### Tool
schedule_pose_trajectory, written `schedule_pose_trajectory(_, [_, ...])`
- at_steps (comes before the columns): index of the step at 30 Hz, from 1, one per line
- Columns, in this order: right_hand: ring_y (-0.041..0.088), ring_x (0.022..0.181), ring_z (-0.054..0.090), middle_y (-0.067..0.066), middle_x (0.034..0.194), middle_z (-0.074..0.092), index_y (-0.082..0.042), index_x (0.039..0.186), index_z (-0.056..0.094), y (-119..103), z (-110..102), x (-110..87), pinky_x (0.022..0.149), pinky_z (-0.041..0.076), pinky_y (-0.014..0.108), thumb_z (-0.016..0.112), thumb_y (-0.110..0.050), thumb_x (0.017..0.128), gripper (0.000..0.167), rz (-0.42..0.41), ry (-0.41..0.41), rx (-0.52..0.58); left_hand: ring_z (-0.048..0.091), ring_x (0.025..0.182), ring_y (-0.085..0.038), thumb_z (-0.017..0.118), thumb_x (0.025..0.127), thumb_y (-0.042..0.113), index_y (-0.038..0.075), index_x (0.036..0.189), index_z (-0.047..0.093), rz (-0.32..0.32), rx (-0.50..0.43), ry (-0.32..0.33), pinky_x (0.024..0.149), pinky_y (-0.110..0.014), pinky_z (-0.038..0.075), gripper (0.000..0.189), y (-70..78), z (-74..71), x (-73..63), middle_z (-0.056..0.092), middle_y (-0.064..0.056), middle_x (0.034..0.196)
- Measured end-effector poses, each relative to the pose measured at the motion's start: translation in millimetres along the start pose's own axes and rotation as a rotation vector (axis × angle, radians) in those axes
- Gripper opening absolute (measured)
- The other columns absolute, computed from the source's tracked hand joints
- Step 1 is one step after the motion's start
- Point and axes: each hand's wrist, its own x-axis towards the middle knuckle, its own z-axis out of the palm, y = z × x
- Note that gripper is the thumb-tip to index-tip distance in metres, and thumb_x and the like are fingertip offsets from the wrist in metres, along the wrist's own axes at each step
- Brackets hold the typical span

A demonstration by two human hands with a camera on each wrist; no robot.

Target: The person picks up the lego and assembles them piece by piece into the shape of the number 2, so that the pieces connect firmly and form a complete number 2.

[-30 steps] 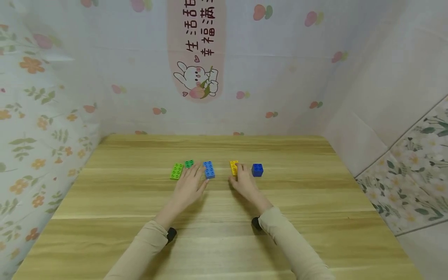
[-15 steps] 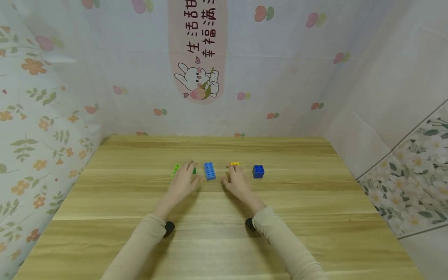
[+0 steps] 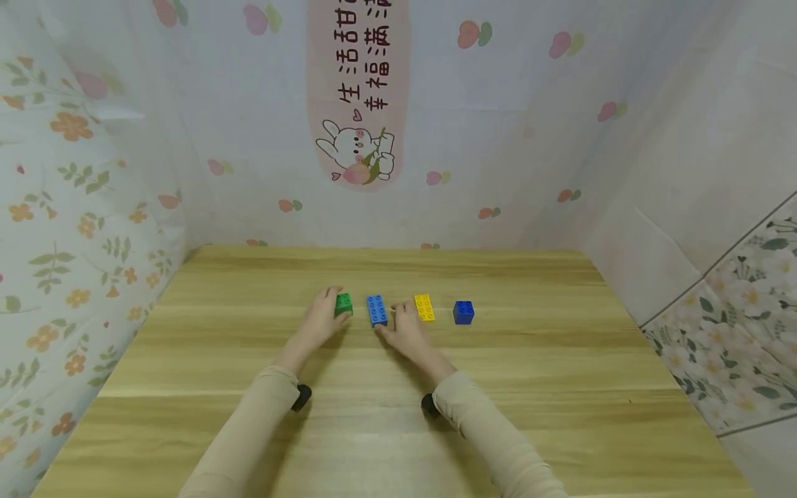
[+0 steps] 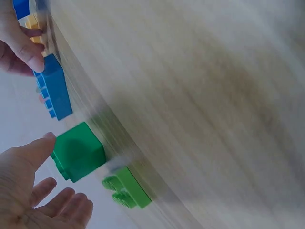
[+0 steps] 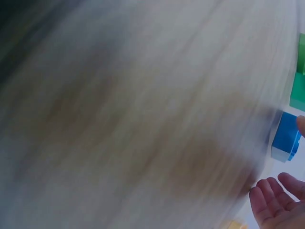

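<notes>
My left hand is spread around the near left side of a green toy building block. Its thumb reaches the block's edge in the left wrist view, with the other fingers loosely extended. A lime green brick lies just beyond the green block there; in the head view the left hand hides it. My right hand is between a light blue brick and a yellow brick. The right thumb is at the blue brick's near end, while the fingers stay loosely extended on its right side.
A dark blue square block stands right of the yellow brick. Everything lies on a wooden table, with a patterned cloth hanging behind it. Black wrist cameras show under both sleeves.
My right hand has moved left from the yellow brick to the blue one, uncovering the yellow. The left hand has shifted left around the green block, now covering the lime brick.
</notes>
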Motion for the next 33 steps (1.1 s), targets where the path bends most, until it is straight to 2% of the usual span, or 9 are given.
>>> schedule_pose_trajectory(10, [0.027, 0.107, 0.051, 0.017, 0.117, 0.05, 0.001, 0.12, 0.051, -7, 8, 6.0, 0.092, 0.047, 0.037, 0.068, -0.047, 0.077, 0.067, 0.082, 0.022, 0.049, 0.051, 0.111, -0.038, 0.067, 0.083, 0.013, -0.007, 0.131, 0.039, -0.08, -0.022, -0.081, 0.092, -0.046, 0.047, 0.059, -0.9, 0.4, 13.1, 0.046, -0.028, 0.126])
schedule_pose_trajectory(18, [0.023, 0.09, 0.051, 0.014, 0.103, 0.055, 0.001, 0.112, 0.052, -11, 13, 10.3, 0.08, 0.047, 0.035, 0.069, -0.05, 0.075, 0.065, 0.119, 0.061, 0.061, 0.054, 0.104, -0.036, 0.067, 0.082, 0.01, -0.009, 0.12, 0.047, -0.078, -0.016, -0.114, 0.089, -0.044, 0.049, 0.047, 0.5, 2.1, 18.4, 0.052, -0.026, 0.115])
schedule_pose_trajectory(23, [0.02, 0.086, 0.051, 0.012, 0.1, 0.055, -0.001, 0.111, 0.052, -12, 15, 10.3, 0.076, 0.046, 0.033, 0.069, -0.05, 0.075, 0.063, 0.138, 0.062, 0.074, 0.056, 0.103, -0.035, 0.067, 0.082, 0.009, -0.007, 0.118, 0.048, -0.084, -0.02, -0.132, 0.088, -0.044, 0.049, 0.044, -1.6, 3.6, 17.1, 0.054, -0.025, 0.113])
schedule_pose_trajectory(29, [0.018, 0.08, 0.048, 0.009, 0.092, 0.052, -0.002, 0.104, 0.053, -14, 14, 11.4, 0.069, 0.044, 0.031, 0.07, -0.041, 0.077, 0.05, 0.145, 0.048, 0.112, 0.057, 0.102, -0.033, 0.067, 0.082, 0.008, -0.006, 0.12, 0.048, -0.098, -0.036, -0.134, 0.087, -0.044, 0.05, 0.045, -3.1, 4.0, 16.9, 0.055, -0.024, 0.113])
schedule_pose_trajectory(33, [0.019, 0.082, 0.049, 0.009, 0.093, 0.053, -0.001, 0.105, 0.054, -15, 12, 13.3, 0.072, 0.045, 0.031, 0.07, -0.032, 0.078, 0.044, 0.154, 0.041, 0.139, 0.057, 0.099, -0.031, 0.068, 0.081, 0.008, -0.007, 0.118, 0.049, -0.095, -0.046, -0.123, 0.085, -0.042, 0.05, 0.044, -4.6, 4.5, 18.8, 0.056, -0.023, 0.111])
